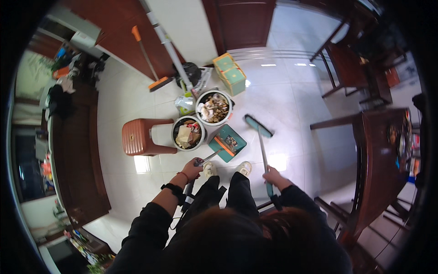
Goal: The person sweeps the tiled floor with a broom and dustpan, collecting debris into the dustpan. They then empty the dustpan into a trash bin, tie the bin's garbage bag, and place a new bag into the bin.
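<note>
My left hand is closed around the metal handle of a green dustpan. The pan lies on the floor in front of my feet, with an orange toothed strip across it and some dark debris inside. In my right hand is the handle of a green broom. Its long head, edged with dark bristles, is at the floor to the right of the dustpan, apart from it. Just beyond the pan stand two bins, one filled with food scraps and tissue, the other with paper and card waste.
A reddish-brown plastic stool stands left of the bins. Behind them are a green-and-yellow box, plastic bags and an orange-headed broom against a panel. A wooden table and chair stand right; a long wooden bench left.
</note>
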Available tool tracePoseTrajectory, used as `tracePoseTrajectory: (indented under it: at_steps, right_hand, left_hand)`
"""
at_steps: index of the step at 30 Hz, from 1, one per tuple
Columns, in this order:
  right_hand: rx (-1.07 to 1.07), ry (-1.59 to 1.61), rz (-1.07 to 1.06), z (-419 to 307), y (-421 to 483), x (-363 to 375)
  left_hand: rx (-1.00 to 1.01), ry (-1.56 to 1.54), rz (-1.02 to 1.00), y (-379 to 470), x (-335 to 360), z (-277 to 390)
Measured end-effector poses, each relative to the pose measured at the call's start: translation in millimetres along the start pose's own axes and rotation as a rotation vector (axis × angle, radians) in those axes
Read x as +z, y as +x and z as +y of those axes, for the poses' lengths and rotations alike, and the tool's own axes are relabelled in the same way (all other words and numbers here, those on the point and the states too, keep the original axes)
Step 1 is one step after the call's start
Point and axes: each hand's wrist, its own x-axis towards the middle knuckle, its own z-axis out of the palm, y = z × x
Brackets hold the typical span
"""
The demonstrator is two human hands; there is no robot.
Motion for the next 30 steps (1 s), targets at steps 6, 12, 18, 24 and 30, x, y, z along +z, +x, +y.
tracePoseTrajectory:
  at_steps: [6, 12, 18, 24, 30]
  right_hand:
    - [0.006, 0.247, -0.233, 7, -41, 30]
    - [0.119, 0.401, -0.276, -4, -100, 34]
    - [0.135, 0.564, -0.217, -11, -134, 67]
    - [0.138, 0.64, -0.102, -6, -137, 84]
    - [0.101, 0.646, -0.049, 4, -146, 102]
  left_hand:
    - [0.02, 0.049, 0.029, 4, 0, -11]
    - [-0.114, -0.102, -0.119, -7, -24, -18]
    - [-0.062, -0.239, -0.235, -24, -47, -67]
    - [-0.014, -0.202, -0.176, -52, -75, -113]
    - [0.005, 0.046, -0.124, -76, -116, -154]
